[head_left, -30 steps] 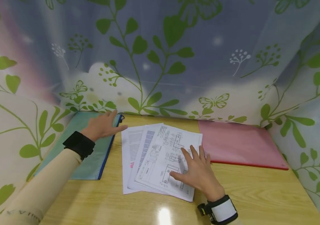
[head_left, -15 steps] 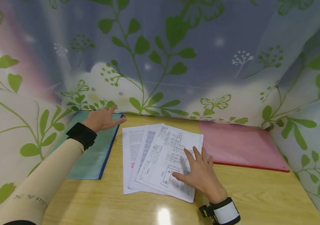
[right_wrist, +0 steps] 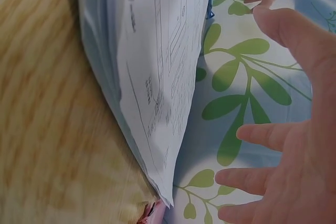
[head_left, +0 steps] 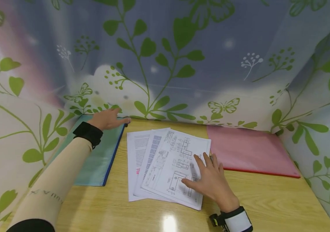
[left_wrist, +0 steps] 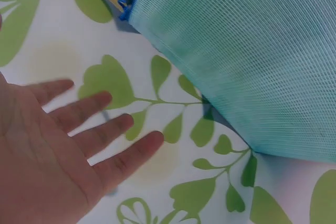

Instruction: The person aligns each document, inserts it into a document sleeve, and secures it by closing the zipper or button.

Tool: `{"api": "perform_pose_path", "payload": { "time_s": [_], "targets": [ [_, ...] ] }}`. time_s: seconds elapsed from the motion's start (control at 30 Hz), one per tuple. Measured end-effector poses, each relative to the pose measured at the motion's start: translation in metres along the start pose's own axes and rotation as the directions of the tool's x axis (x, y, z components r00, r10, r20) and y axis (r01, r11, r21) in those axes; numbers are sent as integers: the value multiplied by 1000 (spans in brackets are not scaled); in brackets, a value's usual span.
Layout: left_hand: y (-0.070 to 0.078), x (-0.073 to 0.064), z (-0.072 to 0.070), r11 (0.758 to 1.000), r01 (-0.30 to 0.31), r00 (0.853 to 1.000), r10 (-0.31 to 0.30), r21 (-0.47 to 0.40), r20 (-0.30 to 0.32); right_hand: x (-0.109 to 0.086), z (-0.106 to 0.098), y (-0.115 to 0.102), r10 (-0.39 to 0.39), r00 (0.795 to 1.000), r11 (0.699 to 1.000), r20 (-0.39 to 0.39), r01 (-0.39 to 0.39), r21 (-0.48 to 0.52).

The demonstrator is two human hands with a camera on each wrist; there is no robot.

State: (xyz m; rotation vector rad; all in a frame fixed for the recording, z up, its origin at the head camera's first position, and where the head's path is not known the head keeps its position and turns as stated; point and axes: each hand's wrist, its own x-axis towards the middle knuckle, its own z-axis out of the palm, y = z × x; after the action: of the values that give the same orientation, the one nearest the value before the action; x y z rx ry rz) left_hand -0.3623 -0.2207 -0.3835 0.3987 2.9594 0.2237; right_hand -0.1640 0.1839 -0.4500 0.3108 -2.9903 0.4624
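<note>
My left hand [head_left: 106, 120] is held out over the far end of a teal zip folder [head_left: 95, 161] with a blue edge. In the left wrist view its fingers [left_wrist: 126, 161] are spread and straight, apart from the mesh folder [left_wrist: 247, 61]. Spread over the lower right of a stack of printed papers [head_left: 165, 158] is my right hand [head_left: 211, 182], holding nothing. The top sheet carries technical line drawings; two sheets of text fan out beneath it to the left. In the right wrist view, the right hand's fingers [right_wrist: 252, 179] stay apart from the papers [right_wrist: 152, 72].
A pink folder [head_left: 252, 149] with a red edge lies at the right on the wooden table [head_left: 269, 199]. Its left edge meets the papers. A leaf-patterned cloth [head_left: 165, 64] rises along the table's back and both sides.
My left hand has lifted and moved slightly away toward the back cloth. The right hand has drifted a little right over the papers. Papers and folders stay put; the view shifts slightly.
</note>
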Motion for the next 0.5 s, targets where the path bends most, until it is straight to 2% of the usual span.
{"api": "perform_pose_path", "payload": {
  "time_s": [0.23,0.37,0.5],
  "targets": [
    [-6,6,3,998,-10,994,17,-62,107,0,2,0,-7,1000,1000,-2,7,5],
    [-11,15,11,998,-31,993,37,-53,114,0,3,-1,-1,1000,1000,4,1,2],
    [-15,22,21,999,-29,994,32,-33,104,1,3,-2,-1,1000,1000,13,1,9]
  ]
}}
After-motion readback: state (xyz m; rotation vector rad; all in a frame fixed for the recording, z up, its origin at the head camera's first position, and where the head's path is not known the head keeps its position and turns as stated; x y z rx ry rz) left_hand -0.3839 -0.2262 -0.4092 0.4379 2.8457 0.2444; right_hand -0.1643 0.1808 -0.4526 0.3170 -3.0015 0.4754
